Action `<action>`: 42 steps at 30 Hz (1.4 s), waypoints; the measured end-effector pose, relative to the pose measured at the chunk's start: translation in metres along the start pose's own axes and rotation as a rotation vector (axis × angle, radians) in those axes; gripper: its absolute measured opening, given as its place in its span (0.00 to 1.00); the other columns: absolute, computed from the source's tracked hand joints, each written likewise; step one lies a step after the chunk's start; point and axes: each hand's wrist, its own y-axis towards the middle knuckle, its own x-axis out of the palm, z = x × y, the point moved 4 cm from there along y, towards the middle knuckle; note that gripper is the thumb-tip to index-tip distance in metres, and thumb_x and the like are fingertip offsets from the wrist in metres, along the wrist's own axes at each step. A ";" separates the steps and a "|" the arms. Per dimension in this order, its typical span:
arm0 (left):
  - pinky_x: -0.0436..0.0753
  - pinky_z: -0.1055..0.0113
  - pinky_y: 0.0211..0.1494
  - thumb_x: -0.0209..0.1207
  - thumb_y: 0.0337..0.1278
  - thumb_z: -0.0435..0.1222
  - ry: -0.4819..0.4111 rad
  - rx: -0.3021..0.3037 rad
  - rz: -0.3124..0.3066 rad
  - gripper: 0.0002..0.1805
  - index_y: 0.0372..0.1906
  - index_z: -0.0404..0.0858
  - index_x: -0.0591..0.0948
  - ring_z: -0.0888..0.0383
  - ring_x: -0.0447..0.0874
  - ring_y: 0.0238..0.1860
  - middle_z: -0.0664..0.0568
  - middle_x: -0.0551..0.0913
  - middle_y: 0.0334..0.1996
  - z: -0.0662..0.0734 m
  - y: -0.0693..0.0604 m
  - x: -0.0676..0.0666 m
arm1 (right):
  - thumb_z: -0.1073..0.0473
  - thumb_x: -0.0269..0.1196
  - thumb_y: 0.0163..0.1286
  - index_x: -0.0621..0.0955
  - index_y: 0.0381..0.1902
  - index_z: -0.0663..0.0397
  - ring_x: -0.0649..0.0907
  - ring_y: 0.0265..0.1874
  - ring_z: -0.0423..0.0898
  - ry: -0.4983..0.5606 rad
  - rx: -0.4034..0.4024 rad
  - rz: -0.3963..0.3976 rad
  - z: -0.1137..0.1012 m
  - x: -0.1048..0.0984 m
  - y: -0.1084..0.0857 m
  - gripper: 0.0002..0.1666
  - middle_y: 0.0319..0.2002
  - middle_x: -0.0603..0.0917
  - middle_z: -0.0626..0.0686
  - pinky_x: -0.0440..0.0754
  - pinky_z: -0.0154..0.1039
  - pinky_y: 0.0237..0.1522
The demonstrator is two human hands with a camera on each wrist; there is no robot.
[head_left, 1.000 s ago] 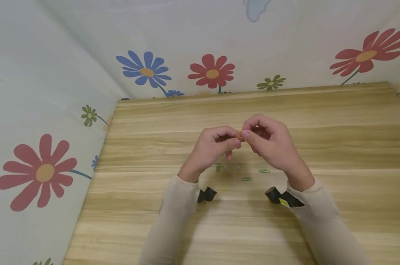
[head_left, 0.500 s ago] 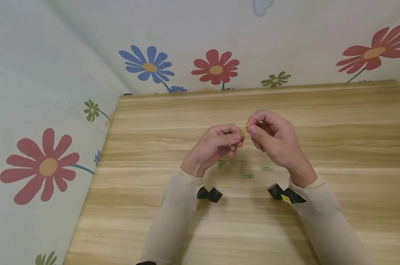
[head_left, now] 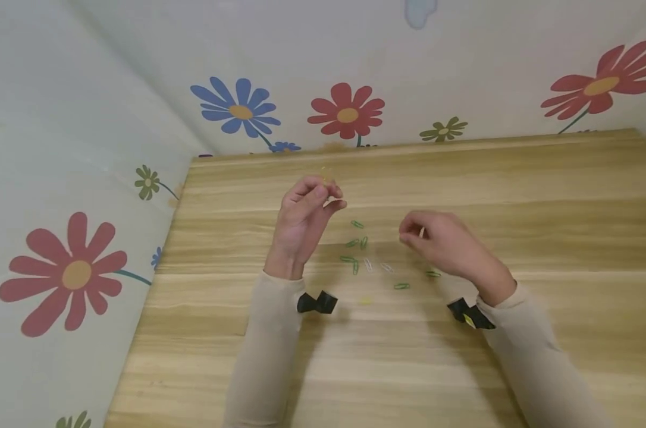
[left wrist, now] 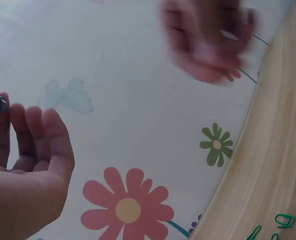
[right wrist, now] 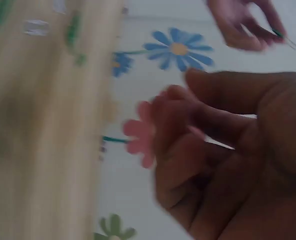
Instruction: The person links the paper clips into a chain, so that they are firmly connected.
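My left hand (head_left: 304,220) is raised above the table's left half, pinching a yellow paper clip (head_left: 326,174) between thumb and fingertips. A small green piece (left wrist: 2,104), probably another clip, shows at those fingertips in the left wrist view; whether the two are linked is unclear. My right hand (head_left: 443,244) hovers to the right of the loose clips, its fingers loosely bent and nothing visible in them; it is blurred in the left wrist view. Below and between the hands lie several green paper clips (head_left: 357,224), two whitish paper clips (head_left: 368,265) and a yellow clip (head_left: 366,301).
A wooden table (head_left: 542,238) spans the work area. Floral cloth walls (head_left: 280,53) border it at the back and left. Black wrist mounts (head_left: 317,302) hang beneath both sleeves.
The hands were together over a yellow clip and have parted. The left moved left and up with the clip; the right let go and moved down and slightly right.
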 end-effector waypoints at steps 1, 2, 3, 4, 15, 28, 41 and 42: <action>0.77 0.59 0.55 0.72 0.56 0.43 -0.020 0.014 0.009 0.07 0.34 0.46 0.86 0.55 0.78 0.46 0.55 0.84 0.38 0.001 0.000 -0.002 | 0.62 0.63 0.73 0.83 0.39 0.56 0.77 0.27 0.46 -0.057 0.011 -0.066 0.004 0.012 0.000 0.03 0.31 0.82 0.49 0.76 0.43 0.32; 0.76 0.58 0.58 0.72 0.57 0.43 -0.043 0.025 0.015 0.07 0.34 0.45 0.87 0.55 0.78 0.48 0.54 0.83 0.40 0.002 0.000 -0.003 | 0.62 0.64 0.72 0.83 0.38 0.56 0.77 0.28 0.46 -0.104 0.021 -0.118 0.008 0.023 0.000 0.03 0.30 0.81 0.48 0.77 0.44 0.33; 0.74 0.56 0.60 0.72 0.57 0.42 -0.064 0.032 0.017 0.07 0.34 0.45 0.87 0.54 0.77 0.50 0.53 0.82 0.41 0.002 0.000 -0.004 | 0.62 0.64 0.71 0.83 0.37 0.57 0.77 0.28 0.46 -0.142 0.031 -0.160 0.011 0.034 0.001 0.03 0.29 0.81 0.48 0.77 0.45 0.33; 0.73 0.55 0.62 0.72 0.57 0.42 -0.079 0.035 0.018 0.07 0.34 0.45 0.87 0.53 0.76 0.52 0.53 0.81 0.43 0.002 0.000 -0.005 | 0.62 0.65 0.70 0.82 0.36 0.56 0.76 0.28 0.46 -0.178 0.035 -0.189 0.013 0.045 0.001 0.04 0.29 0.80 0.48 0.77 0.44 0.33; 0.71 0.54 0.64 0.70 0.59 0.42 -0.096 0.000 -0.013 0.05 0.34 0.46 0.87 0.55 0.76 0.52 0.53 0.81 0.43 -0.007 -0.001 -0.004 | 0.70 0.58 0.63 0.75 0.25 0.56 0.73 0.20 0.46 -0.316 -0.011 -0.155 0.016 0.086 0.005 0.09 0.20 0.74 0.49 0.76 0.41 0.23; 0.73 0.59 0.59 0.66 0.64 0.37 -0.082 0.025 -0.039 0.02 0.34 0.46 0.86 0.58 0.79 0.42 0.57 0.85 0.36 -0.010 -0.001 0.000 | 0.70 0.58 0.73 0.79 0.53 0.65 0.77 0.24 0.47 0.680 0.010 -0.039 0.004 0.036 0.010 0.12 0.34 0.79 0.60 0.78 0.37 0.24; 0.78 0.62 0.54 0.72 0.58 0.43 0.081 0.071 -0.032 0.06 0.35 0.47 0.87 0.59 0.82 0.38 0.56 0.85 0.33 -0.003 -0.002 0.007 | 0.75 0.54 0.73 0.83 0.38 0.60 0.85 0.30 0.46 1.356 -0.137 0.085 -0.040 0.012 0.017 0.12 0.32 0.83 0.55 0.87 0.37 0.34; 0.78 0.62 0.54 0.72 0.58 0.43 0.083 0.074 -0.035 0.06 0.35 0.46 0.87 0.59 0.82 0.37 0.56 0.85 0.33 -0.003 -0.001 0.008 | 0.76 0.53 0.73 0.83 0.37 0.60 0.85 0.29 0.46 1.395 -0.143 0.081 -0.043 0.012 0.019 0.13 0.32 0.82 0.55 0.86 0.36 0.34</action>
